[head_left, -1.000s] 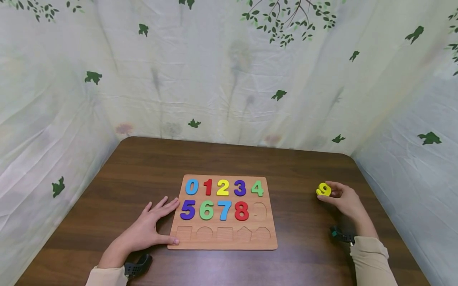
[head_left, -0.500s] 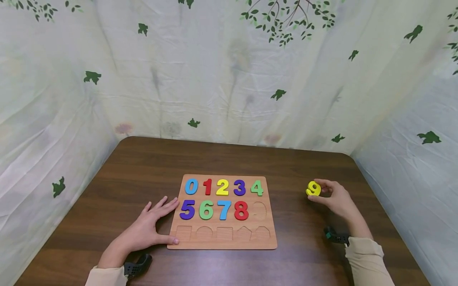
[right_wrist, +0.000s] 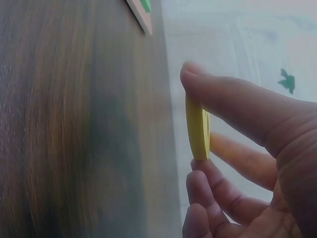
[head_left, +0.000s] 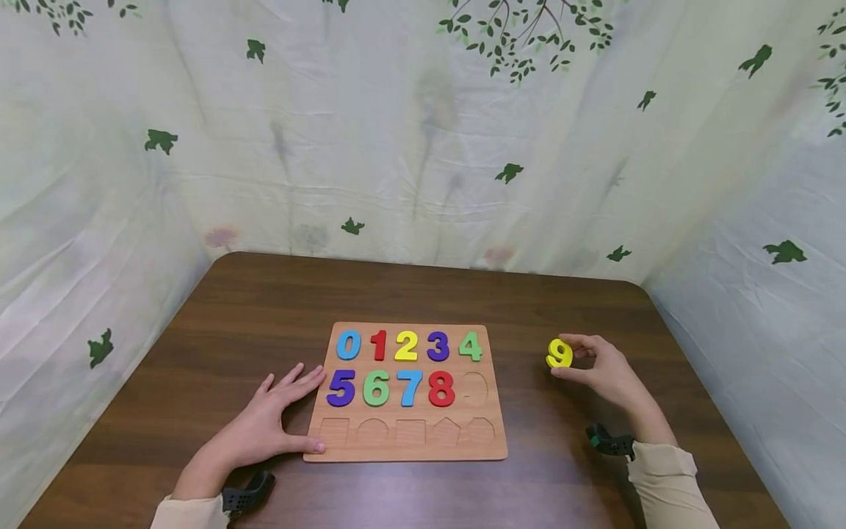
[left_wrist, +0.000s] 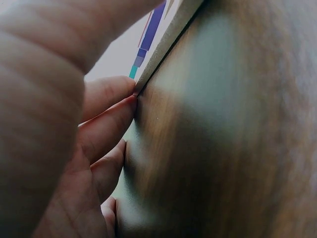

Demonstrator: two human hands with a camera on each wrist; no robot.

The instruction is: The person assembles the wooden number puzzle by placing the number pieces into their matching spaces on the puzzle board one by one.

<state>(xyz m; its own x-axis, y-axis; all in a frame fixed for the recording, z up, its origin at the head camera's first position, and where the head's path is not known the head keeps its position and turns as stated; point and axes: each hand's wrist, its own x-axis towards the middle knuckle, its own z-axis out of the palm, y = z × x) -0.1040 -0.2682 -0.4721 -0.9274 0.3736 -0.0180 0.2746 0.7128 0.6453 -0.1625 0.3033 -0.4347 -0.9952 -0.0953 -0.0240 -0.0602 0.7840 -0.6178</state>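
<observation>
A wooden number puzzle board (head_left: 406,457) lies flat on the table, with coloured digits 0 to 8 seated in its two upper rows. The recess (head_left: 474,389) to the right of the red 8 (head_left: 441,389) shows bare wood. My right hand (head_left: 608,371) pinches a yellow number 9 (head_left: 559,353) between thumb and fingers, to the right of the board. In the right wrist view the yellow piece (right_wrist: 197,126) appears edge-on, clear of the tabletop. My left hand (head_left: 258,426) rests at the board's left edge, fingers spread, its thumb on the lower left corner.
The brown wooden table (head_left: 396,294) surrounds the board. Outlined shapes (head_left: 410,432) without pieces run along the board's bottom row. A pale curtain (head_left: 390,147) printed with leaves hangs behind and on both sides. Each wrist wears a black band (head_left: 611,442).
My right hand has moved left toward the board with the yellow 9, which now stands more upright in view. My left hand has stayed at the board's edge; the head view has shifted slightly.
</observation>
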